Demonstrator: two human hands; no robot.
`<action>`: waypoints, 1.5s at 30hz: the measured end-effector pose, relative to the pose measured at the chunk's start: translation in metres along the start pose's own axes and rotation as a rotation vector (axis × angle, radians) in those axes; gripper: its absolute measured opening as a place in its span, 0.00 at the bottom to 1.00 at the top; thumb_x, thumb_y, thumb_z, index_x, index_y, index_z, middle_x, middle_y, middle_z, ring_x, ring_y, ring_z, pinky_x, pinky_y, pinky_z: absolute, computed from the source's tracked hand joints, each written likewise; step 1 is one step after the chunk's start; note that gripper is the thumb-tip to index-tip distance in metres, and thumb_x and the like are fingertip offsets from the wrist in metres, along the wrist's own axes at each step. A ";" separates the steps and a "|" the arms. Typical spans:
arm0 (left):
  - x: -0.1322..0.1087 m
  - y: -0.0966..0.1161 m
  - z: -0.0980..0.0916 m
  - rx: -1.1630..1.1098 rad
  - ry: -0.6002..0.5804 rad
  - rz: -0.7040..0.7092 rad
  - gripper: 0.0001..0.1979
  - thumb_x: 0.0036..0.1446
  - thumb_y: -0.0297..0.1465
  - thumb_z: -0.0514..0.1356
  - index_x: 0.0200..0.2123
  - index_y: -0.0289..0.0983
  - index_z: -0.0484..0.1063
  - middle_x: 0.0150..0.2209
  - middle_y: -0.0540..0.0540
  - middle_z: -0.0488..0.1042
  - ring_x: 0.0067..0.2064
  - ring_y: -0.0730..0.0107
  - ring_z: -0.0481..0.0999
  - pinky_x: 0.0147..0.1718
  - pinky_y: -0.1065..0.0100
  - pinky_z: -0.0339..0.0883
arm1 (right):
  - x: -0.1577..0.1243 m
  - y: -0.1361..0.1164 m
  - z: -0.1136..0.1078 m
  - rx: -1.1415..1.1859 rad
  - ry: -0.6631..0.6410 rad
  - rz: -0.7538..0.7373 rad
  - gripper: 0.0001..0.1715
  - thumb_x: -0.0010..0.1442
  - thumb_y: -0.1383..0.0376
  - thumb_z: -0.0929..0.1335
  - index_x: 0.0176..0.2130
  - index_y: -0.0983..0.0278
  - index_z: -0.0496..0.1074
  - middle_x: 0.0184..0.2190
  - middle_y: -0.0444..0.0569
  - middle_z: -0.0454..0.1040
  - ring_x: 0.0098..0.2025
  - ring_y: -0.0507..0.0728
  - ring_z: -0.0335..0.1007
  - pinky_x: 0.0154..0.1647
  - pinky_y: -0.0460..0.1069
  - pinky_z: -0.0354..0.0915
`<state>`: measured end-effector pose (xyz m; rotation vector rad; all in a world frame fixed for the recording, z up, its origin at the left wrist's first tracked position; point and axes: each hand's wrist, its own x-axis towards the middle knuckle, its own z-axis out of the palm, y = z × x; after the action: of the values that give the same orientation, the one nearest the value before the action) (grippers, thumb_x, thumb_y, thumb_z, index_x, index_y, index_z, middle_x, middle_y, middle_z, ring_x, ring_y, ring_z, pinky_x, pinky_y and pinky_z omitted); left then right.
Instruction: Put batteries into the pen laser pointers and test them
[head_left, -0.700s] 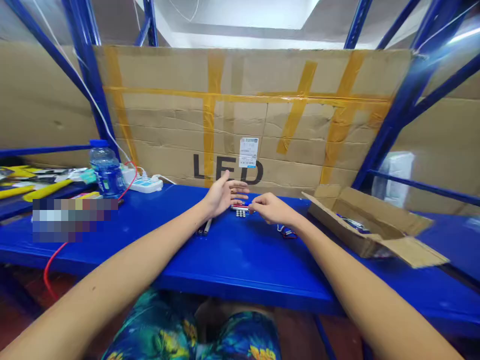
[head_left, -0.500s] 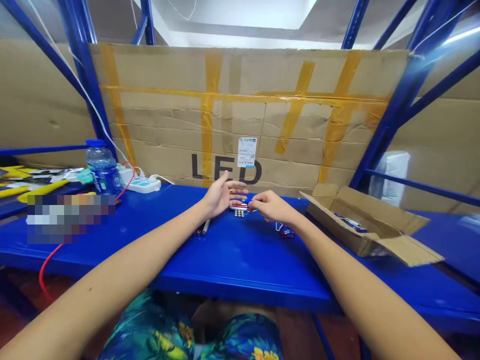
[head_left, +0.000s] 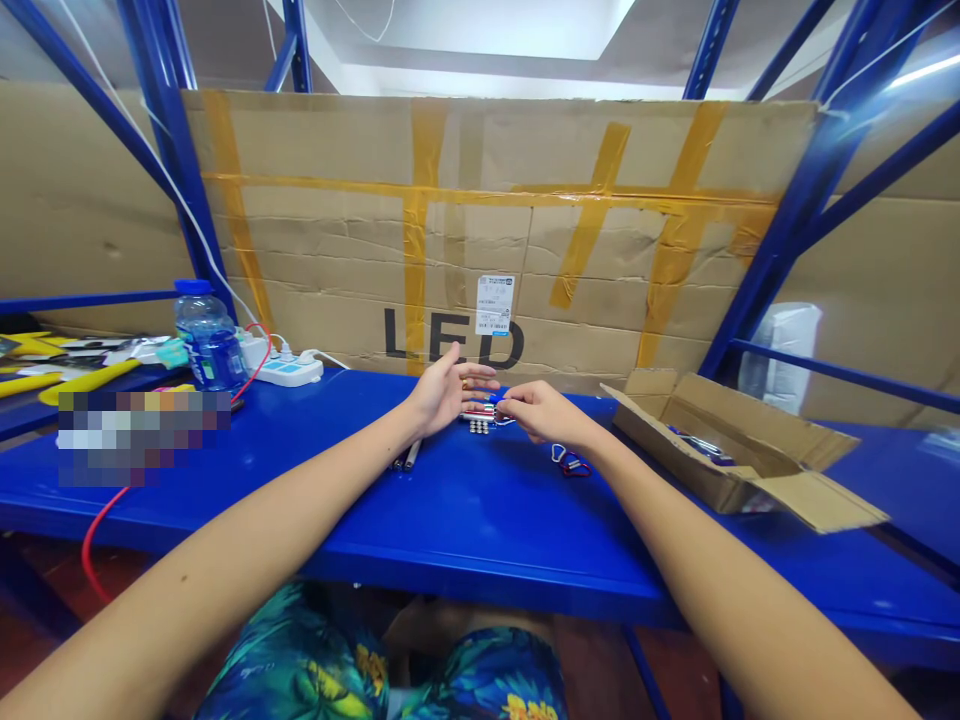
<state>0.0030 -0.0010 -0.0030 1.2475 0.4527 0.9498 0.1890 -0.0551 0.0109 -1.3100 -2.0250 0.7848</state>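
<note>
My left hand (head_left: 448, 390) hovers over the blue shelf (head_left: 480, 510) with fingers stretched out and apart, holding nothing. My right hand (head_left: 541, 411) is pinched on the end of a small red and silver cylinder (head_left: 480, 411) that lies between the two hands. Just below it sits a cluster of small silver button cells (head_left: 478, 427). Two thin metal tubes (head_left: 406, 458) lie under my left wrist. A red clip with a metal ring (head_left: 571, 462) rests by my right wrist.
An open cardboard box (head_left: 739, 445) with metal parts stands at the right. A water bottle (head_left: 208, 343), a white power strip (head_left: 289, 368) with a red cable, and yellow items are at the left. A taped cardboard wall marked LED (head_left: 495, 230) backs the shelf.
Hardly anything has moved. The camera shifted slightly, and both hands stay in the same pose around the small cylinder.
</note>
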 end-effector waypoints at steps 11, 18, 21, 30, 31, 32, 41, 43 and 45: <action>-0.001 0.002 0.003 -0.046 -0.004 -0.019 0.34 0.61 0.55 0.45 0.38 0.31 0.76 0.37 0.36 0.78 0.37 0.60 0.76 0.37 0.62 0.67 | 0.000 0.002 0.000 -0.002 -0.012 -0.006 0.12 0.58 0.61 0.64 0.27 0.65 0.68 0.12 0.37 0.56 0.13 0.48 0.53 0.14 0.44 0.51; -0.002 0.002 0.003 -0.040 -0.007 -0.012 0.34 0.61 0.54 0.45 0.38 0.30 0.76 0.38 0.35 0.78 0.37 0.60 0.76 0.37 0.62 0.67 | -0.001 -0.003 0.000 0.001 0.001 0.008 0.12 0.58 0.61 0.64 0.26 0.65 0.68 0.12 0.37 0.55 0.13 0.47 0.52 0.14 0.44 0.51; -0.002 0.002 0.003 -0.034 -0.004 -0.008 0.33 0.61 0.55 0.46 0.39 0.30 0.76 0.38 0.35 0.78 0.37 0.59 0.76 0.38 0.62 0.67 | 0.000 -0.001 -0.001 0.016 -0.012 -0.009 0.12 0.58 0.61 0.64 0.27 0.65 0.68 0.12 0.36 0.55 0.13 0.47 0.52 0.15 0.44 0.51; -0.002 0.002 0.003 0.014 -0.010 0.001 0.31 0.59 0.55 0.49 0.38 0.32 0.76 0.38 0.36 0.77 0.38 0.60 0.76 0.38 0.60 0.67 | 0.001 0.002 -0.001 0.120 -0.034 0.024 0.12 0.58 0.61 0.64 0.26 0.64 0.66 0.12 0.37 0.54 0.13 0.47 0.48 0.15 0.44 0.47; -0.002 0.001 0.003 0.029 -0.014 0.010 0.29 0.58 0.53 0.51 0.38 0.33 0.76 0.38 0.37 0.77 0.37 0.61 0.76 0.38 0.61 0.67 | 0.001 0.002 -0.001 0.178 -0.048 0.037 0.13 0.58 0.60 0.65 0.26 0.64 0.66 0.13 0.36 0.53 0.14 0.46 0.46 0.15 0.44 0.46; -0.002 0.001 0.004 0.048 -0.018 0.027 0.25 0.58 0.50 0.55 0.38 0.33 0.76 0.38 0.38 0.77 0.37 0.62 0.75 0.38 0.61 0.67 | 0.001 0.002 -0.001 0.243 -0.067 0.054 0.14 0.59 0.59 0.65 0.27 0.64 0.65 0.13 0.36 0.51 0.14 0.46 0.43 0.15 0.44 0.44; 0.001 -0.007 0.007 0.436 -0.055 0.244 0.11 0.44 0.26 0.67 0.35 0.33 0.77 0.31 0.46 0.77 0.34 0.68 0.74 0.39 0.63 0.66 | 0.000 0.010 -0.011 0.582 -0.252 0.130 0.21 0.60 0.49 0.66 0.35 0.65 0.66 0.17 0.35 0.52 0.16 0.44 0.40 0.17 0.42 0.37; 0.003 -0.007 0.005 0.501 0.018 0.274 0.11 0.44 0.27 0.67 0.35 0.33 0.78 0.33 0.45 0.78 0.36 0.66 0.75 0.40 0.62 0.66 | 0.000 0.011 -0.014 0.577 -0.203 0.118 0.18 0.58 0.53 0.69 0.35 0.65 0.66 0.20 0.39 0.60 0.17 0.45 0.47 0.16 0.42 0.40; 0.005 -0.006 0.002 0.544 0.107 0.287 0.11 0.45 0.27 0.67 0.36 0.34 0.78 0.33 0.45 0.79 0.36 0.66 0.75 0.41 0.62 0.67 | 0.001 0.012 -0.017 0.569 -0.133 0.088 0.13 0.54 0.62 0.71 0.36 0.66 0.66 0.24 0.43 0.66 0.20 0.46 0.55 0.17 0.42 0.48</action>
<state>0.0095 0.0014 -0.0074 1.7930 0.6558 1.1849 0.2083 -0.0473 0.0128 -1.0349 -1.6609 1.3953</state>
